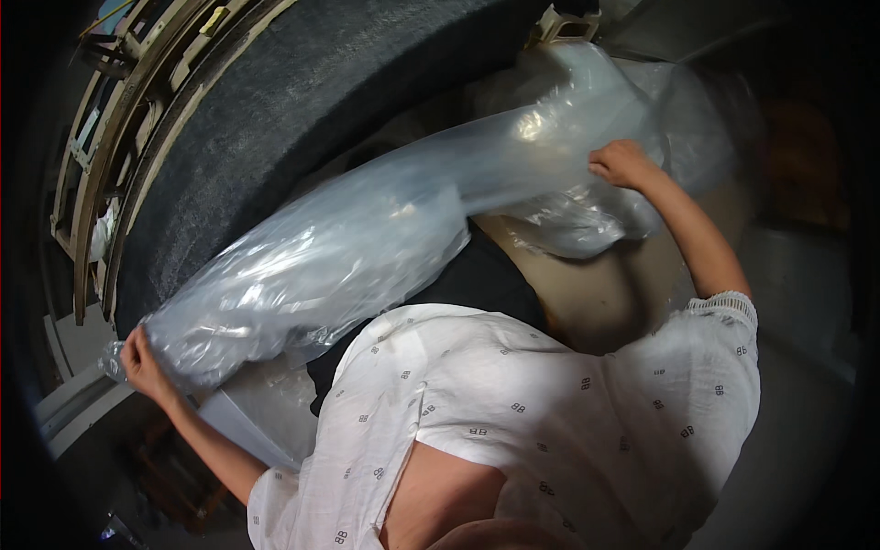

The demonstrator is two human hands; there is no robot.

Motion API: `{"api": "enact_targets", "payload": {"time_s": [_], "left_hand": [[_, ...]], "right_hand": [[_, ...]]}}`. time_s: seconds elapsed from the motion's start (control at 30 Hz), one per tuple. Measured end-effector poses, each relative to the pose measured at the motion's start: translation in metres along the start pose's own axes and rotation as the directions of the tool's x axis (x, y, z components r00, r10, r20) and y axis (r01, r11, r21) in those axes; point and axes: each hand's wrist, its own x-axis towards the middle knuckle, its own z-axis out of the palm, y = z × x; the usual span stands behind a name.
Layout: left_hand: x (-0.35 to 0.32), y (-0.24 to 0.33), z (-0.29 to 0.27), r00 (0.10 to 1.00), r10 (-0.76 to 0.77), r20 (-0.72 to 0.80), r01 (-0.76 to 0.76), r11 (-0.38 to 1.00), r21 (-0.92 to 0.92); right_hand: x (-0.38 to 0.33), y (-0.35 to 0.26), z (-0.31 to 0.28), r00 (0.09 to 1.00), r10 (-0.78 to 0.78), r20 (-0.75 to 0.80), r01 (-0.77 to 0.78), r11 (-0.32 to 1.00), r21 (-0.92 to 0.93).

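A long sheet of clear plastic film (330, 243) stretches across my lap, wrinkled and shiny, with some blur over it. My left hand (145, 365) is closed on its gathered end at the lower left, and a small crumpled bit sticks out past the fingers. On the other side my right hand (623, 165) makes a fist at the film's edge, the fingertips curled in. More of the film bunches up beyond and below the right hand. Whether it is one sheet or a bag I cannot tell.
A dark grey cloth-covered table (302, 101) curves along the far side. Wooden rails (137, 137) with slots run behind it at the left. A beige surface (596, 302) lies under the film at the right. A metal bar (78, 403) is at the lower left.
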Motion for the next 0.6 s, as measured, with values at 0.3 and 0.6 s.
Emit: {"api": "enact_targets", "payload": {"time_s": [0.3, 0.6], "left_hand": [[0.026, -0.063, -0.005, 0.996, -0.079, -0.031, 0.084, 0.966, 0.243], [0.016, -0.115, -0.042, 0.948, -0.181, 0.262, 0.144, 0.978, 0.154]], "right_hand": [[-0.017, -0.018, 0.006, 0.963, -0.149, -0.223, 0.229, 0.888, 0.398], [-0.066, 0.037, 0.101, 0.796, 0.596, 0.108, -0.594, 0.803, -0.050]]}}
